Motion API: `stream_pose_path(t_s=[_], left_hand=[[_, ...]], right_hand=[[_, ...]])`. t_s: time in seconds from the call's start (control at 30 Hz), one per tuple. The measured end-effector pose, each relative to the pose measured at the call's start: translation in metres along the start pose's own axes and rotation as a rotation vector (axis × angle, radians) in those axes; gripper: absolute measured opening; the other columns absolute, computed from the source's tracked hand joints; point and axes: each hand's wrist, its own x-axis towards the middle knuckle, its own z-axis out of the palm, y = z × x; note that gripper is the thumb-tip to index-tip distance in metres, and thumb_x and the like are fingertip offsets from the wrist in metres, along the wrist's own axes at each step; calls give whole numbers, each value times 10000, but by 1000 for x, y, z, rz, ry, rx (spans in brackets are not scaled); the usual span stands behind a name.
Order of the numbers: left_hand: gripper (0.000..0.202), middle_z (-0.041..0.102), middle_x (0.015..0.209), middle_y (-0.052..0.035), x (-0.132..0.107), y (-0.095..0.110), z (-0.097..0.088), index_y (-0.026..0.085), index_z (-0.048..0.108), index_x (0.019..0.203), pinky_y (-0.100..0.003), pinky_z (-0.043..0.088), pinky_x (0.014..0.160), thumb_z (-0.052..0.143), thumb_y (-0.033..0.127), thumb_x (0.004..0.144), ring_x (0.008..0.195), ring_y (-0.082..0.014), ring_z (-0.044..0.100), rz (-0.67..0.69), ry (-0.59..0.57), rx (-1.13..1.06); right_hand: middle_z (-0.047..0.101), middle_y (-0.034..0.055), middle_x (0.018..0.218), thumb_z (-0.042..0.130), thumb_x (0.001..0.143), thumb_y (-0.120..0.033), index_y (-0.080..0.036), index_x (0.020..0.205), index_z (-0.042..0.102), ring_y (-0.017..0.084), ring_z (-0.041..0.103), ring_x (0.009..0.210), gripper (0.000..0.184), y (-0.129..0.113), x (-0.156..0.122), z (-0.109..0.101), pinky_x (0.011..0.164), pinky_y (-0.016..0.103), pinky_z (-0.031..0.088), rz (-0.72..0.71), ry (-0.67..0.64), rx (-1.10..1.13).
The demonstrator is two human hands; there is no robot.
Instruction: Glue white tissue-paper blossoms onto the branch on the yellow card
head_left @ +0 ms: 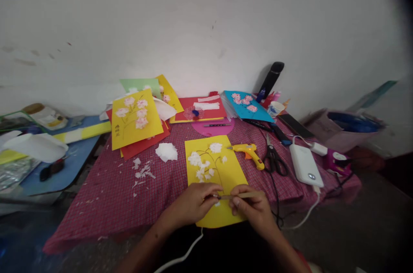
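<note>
Between my hands lies a thin tan stick with a dark end (226,197), held level over the lower part of a yellow sheet (234,176); whether it is a brush or a pen I cannot tell. My left hand (195,202) pinches the dark left end with thumb and fingers. Further right, my right hand (253,208) grips the tan shaft. The sheet carries thin drawn branches and clumps of white torn-paper blossoms (200,165). A small white scrap shows just below the stick. Fingers hide the stick's very tip.
A yellow glue gun (248,150) touches the sheet's upper right edge, beside black scissors (274,160) and a white power bank (306,165) with cables. Paper scraps (143,172) and a torn white piece (167,152) lie left. Finished flower pictures (137,120) lean behind on the checked cloth (97,195).
</note>
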Motion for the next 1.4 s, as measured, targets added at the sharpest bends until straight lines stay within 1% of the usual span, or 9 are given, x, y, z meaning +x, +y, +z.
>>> stream_pose_path(t_s=[0.1, 0.3, 0.43, 0.57, 0.73, 0.83, 0.97, 1.23, 1.4], left_hand=[[306, 740, 1148, -57, 0, 1, 0, 202, 652, 1222, -292, 516, 922, 550, 180, 934, 1027, -172, 691, 8, -12, -13], [288, 738, 1148, -47, 1, 2, 6, 217, 650, 1218, -289, 516, 911, 533, 204, 955, 1033, -177, 690, 13, -20, 19], [306, 729, 1148, -49, 1, 1, 11, 227, 625, 1248, -307, 517, 910, 511, 209, 965, 1033, -193, 682, 25, -39, 106], [319, 720, 1153, -59, 0, -2, 14, 219, 591, 1286, -332, 523, 913, 462, 239, 995, 1046, -214, 681, 45, -53, 163], [358, 710, 1170, -84, 1, -4, 12, 205, 545, 1342, -350, 535, 909, 403, 245, 1016, 1054, -225, 677, 56, -66, 213], [387, 694, 1199, -98, 3, -4, 8, 197, 512, 1371, -352, 535, 920, 387, 199, 1005, 1074, -227, 667, 81, -88, 257], [439, 692, 1172, -112, 11, -8, 4, 181, 481, 1396, -368, 537, 909, 385, 133, 970, 1057, -243, 664, 119, -88, 355], [322, 702, 1112, -73, 20, -37, 14, 208, 555, 1288, -338, 524, 913, 389, 213, 1013, 1021, -201, 657, 166, 107, 295], [326, 706, 1085, -57, 17, -34, 14, 239, 566, 1292, -311, 522, 876, 395, 219, 1016, 997, -196, 659, 186, 108, 268]], right_hand=[[722, 36, 684, 713, 870, -340, -202, 906, 694, 159, 661, 516, 144, 1, -1, 3, 513, 254, 520, -20, 57, -18], [674, 32, 677, 704, 870, -329, -187, 736, 693, 139, 631, 513, 195, 6, -1, 15, 477, 235, 501, -149, 224, -154], [655, 14, 655, 712, 863, -355, -192, 800, 690, 135, 604, 475, 176, 10, -2, 22, 446, 237, 493, -104, 321, -71], [667, 14, 645, 724, 853, -375, -201, 903, 702, 148, 609, 475, 182, 10, -2, 18, 459, 255, 502, -46, 262, 3], [709, 48, 732, 725, 858, -356, -209, 917, 728, 157, 634, 525, 158, 4, -1, 7, 511, 272, 516, -52, 127, -56], [710, 44, 740, 723, 861, -365, -217, 948, 730, 159, 639, 550, 172, 3, 2, 3, 526, 268, 516, -44, 99, -81], [704, 48, 751, 720, 860, -391, -202, 839, 742, 153, 637, 570, 191, 5, 13, -2, 547, 259, 512, -44, 125, -168], [649, 30, 613, 749, 809, -453, -190, 753, 737, 173, 612, 550, 269, 17, 32, -11, 521, 259, 483, -10, 162, -194], [680, 73, 684, 703, 840, -479, -195, 630, 730, 207, 633, 636, 354, 20, 33, -15, 569, 279, 499, -33, 145, -294]])
